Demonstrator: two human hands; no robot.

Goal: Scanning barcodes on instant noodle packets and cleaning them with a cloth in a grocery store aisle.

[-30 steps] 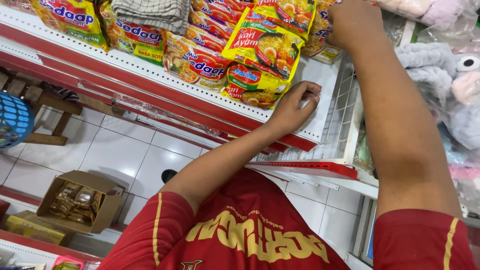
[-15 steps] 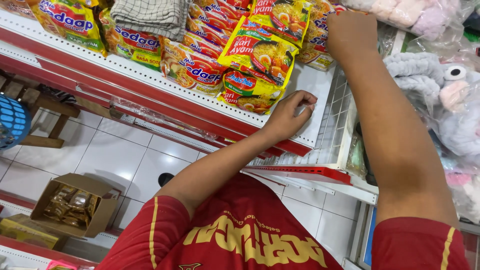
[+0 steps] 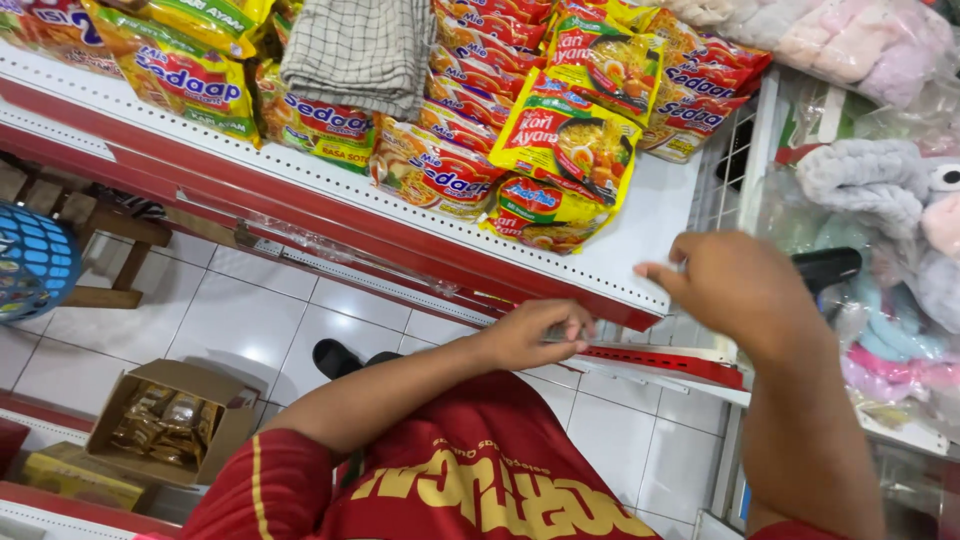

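- The left hand (image 3: pixel 535 335) sits at the front lip of the shelf (image 3: pixel 640 250), fingers curled together against the red edge strip (image 3: pixel 400 250); whether it pinches anything there I cannot tell.
- The right hand (image 3: pixel 735 295) hovers just above that same corner of the shelf, fingers loosely bent and close together, with nothing visibly held in it.
- The 2 hands are near each other but apart, the right higher and further toward the wire end panel (image 3: pixel 720 170).
- Just beyond the right hand lies a bare white patch of shelf, and past it the nearest yellow noodle packets (image 3: pixel 565 140), stacked flat and overlapping, probably so the fronts face the aisle.
- Further along from the left hand, more red and yellow noodle packets (image 3: pixel 440 165) lean in rows toward the shelf edge.
- A folded checked cloth (image 3: pixel 360 50) rests on top of those rows, well away from both hands.
- Out past the right hand, beyond the wire panel, bagged plush toys (image 3: pixel 880 190) hang or pile in clear wrap.
- Below the left forearm is the tiled floor (image 3: pixel 250 310), with an open cardboard box (image 3: pixel 170 420) of small packets standing well apart from the hands.
- At the far side from the left hand, a blue basket (image 3: pixel 35 265) stands beside a wooden stool (image 3: pixel 110 250).
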